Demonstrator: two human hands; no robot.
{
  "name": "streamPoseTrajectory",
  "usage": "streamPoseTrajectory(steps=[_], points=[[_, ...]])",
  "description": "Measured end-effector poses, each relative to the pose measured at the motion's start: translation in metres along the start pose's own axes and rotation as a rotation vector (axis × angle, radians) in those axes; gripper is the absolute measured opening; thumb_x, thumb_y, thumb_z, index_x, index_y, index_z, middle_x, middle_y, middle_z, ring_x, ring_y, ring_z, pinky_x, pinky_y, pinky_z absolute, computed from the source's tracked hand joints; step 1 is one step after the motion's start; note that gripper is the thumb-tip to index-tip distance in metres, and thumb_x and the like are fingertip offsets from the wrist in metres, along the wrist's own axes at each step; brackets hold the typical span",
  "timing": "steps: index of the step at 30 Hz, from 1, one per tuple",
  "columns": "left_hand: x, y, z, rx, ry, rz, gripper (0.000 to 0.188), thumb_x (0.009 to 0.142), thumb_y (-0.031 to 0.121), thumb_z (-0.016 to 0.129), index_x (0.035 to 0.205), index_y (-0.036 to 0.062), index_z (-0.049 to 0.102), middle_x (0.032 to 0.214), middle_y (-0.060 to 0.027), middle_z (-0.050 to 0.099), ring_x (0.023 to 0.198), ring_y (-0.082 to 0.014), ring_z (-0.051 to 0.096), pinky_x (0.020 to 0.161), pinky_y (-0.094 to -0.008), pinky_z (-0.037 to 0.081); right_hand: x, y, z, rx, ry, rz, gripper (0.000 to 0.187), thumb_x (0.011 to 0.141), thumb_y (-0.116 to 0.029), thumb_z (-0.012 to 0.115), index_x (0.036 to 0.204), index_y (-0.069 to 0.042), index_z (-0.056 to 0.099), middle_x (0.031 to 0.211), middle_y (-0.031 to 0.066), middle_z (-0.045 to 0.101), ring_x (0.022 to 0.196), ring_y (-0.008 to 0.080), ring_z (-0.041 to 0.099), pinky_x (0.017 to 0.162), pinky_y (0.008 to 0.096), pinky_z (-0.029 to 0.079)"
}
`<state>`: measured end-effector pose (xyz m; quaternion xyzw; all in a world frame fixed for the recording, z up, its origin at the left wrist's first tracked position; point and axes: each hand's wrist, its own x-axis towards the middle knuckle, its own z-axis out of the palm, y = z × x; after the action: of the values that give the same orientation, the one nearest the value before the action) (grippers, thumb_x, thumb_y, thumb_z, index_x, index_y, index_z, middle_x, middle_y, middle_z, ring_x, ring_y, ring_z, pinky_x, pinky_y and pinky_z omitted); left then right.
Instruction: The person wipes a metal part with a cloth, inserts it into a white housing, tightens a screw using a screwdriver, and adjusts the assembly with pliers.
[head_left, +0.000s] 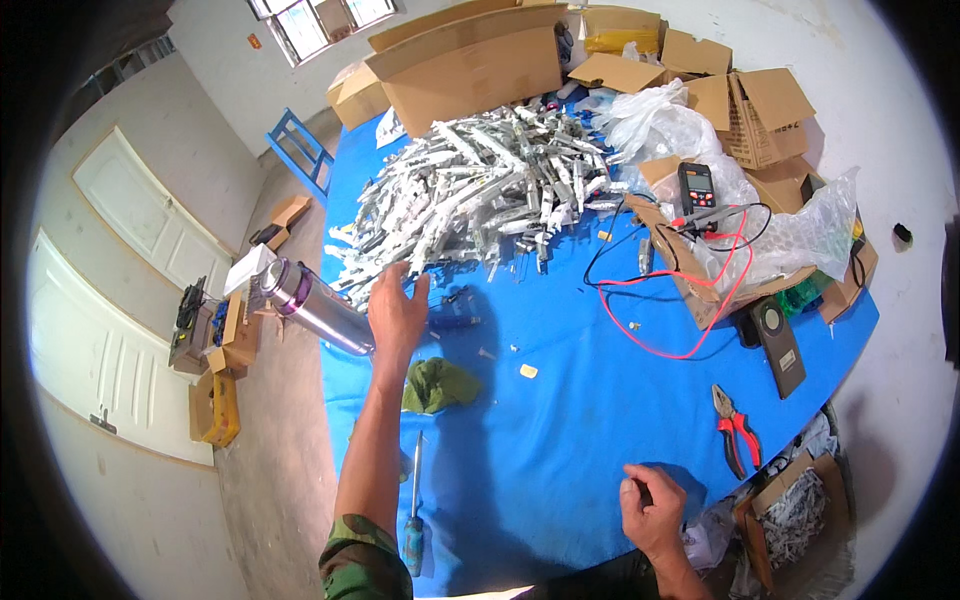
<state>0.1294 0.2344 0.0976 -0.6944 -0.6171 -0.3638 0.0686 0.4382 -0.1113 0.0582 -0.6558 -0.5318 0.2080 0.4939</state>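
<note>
My left hand (pixel 397 312) reaches over the near edge of a large heap of slim white and grey stick-like pieces (pixel 470 185). Its thumb and forefinger are apart, and I see nothing between them. Just right of it lies a blue tube-like thing (pixel 455 321). A steel flask (pixel 318 305) with a purple band lies tilted to the left of that wrist. Below the hand are a crumpled green cloth (pixel 438 386) and a screwdriver (pixel 413 505) with a blue handle. My right hand (pixel 654 508) is curled closed near the table's front edge; whatever its fingers may hold is hidden.
Pliers (pixel 735 430) with red-black handles lie at the right, below a dark flat device (pixel 779 345). A multimeter (pixel 697 190) with red and black leads rests on cardboard. Cartons (pixel 470 70) and bubble wrap (pixel 670 130) line the back; a box of scraps (pixel 795 515) stands lower right.
</note>
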Motion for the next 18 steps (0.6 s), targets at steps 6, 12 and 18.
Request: streamPoseTrajectory(steps=[6, 12, 18], points=[[0.035, -0.013, 0.041, 0.044, 0.004, 0.02, 0.044, 0.093, 0.028, 0.074, 0.127, 0.0008, 0.068, 0.114, -0.0239, 0.074, 0.107, -0.042, 0.069, 0.094, -0.0492, 0.054, 0.0, -0.001, -0.003, 0.045, -0.013, 0.039, 0.016, 0.091, -0.008, 0.071, 0.103, 0.002, 0.074, 0.081, 0.0127, 0.071, 0.064, 0.019, 0.067, 0.056, 0.0309, 0.05], [0.046, -0.005, 0.043, 0.021, -0.002, -0.027, 0.032, 0.092, 0.021, 0.072, 0.118, 0.0016, 0.072, 0.107, -0.0225, 0.076, 0.1, -0.0417, 0.071, 0.089, -0.0493, 0.055, 0.0, -0.002, -0.003, 0.073, -0.001, 0.043, 0.015, 0.091, -0.007, 0.071, 0.102, 0.002, 0.074, 0.08, 0.0122, 0.07, 0.063, 0.0169, 0.066, 0.056, 0.0303, 0.049], [0.013, 0.003, 0.003, 0.023, -0.012, -0.106, 0.022, 0.088, 0.02, 0.072, 0.1, 0.002, 0.073, 0.087, -0.0207, 0.075, 0.083, -0.0412, 0.072, 0.079, -0.0493, 0.056, -0.002, 0.006, -0.002, 0.071, 0.004, 0.006, 0.015, 0.093, -0.008, 0.07, 0.104, 0.001, 0.074, 0.082, 0.0126, 0.072, 0.065, 0.0197, 0.069, 0.058, 0.0319, 0.052]])
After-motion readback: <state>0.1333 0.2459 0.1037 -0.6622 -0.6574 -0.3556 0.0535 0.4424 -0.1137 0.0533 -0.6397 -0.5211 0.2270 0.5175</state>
